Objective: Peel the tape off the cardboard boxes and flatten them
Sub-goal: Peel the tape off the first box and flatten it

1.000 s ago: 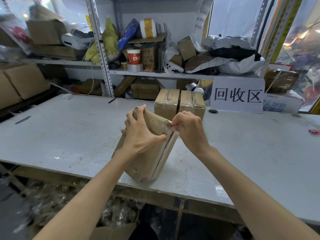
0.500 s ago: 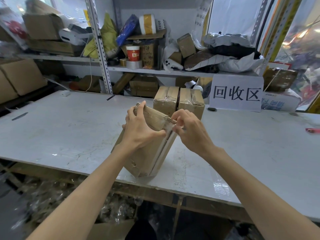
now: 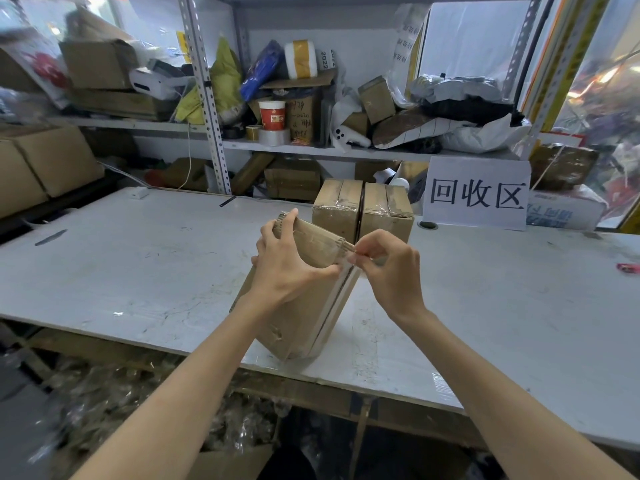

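Observation:
A brown cardboard box (image 3: 298, 320) stands on end near the front edge of the grey table (image 3: 138, 265), tilted a little to the left. My left hand (image 3: 287, 265) grips its upper end, thumb on the near face. My right hand (image 3: 388, 268) pinches a strip of clear tape (image 3: 360, 263) at the box's top right corner, where a taped seam runs down the side. Two more taped boxes (image 3: 363, 209) stand side by side behind it.
A white sign with black characters (image 3: 476, 194) leans at the back right of the table. Metal shelves (image 3: 207, 98) behind hold boxes, tape rolls, bags and a red cup. Crumpled tape and plastic lie under the table's front edge. A small red item (image 3: 627, 267) lies far right.
My right hand has shifted from covering the box's top corner to pinching the tape there, drawing it slightly to the right. The left hand keeps its grip.

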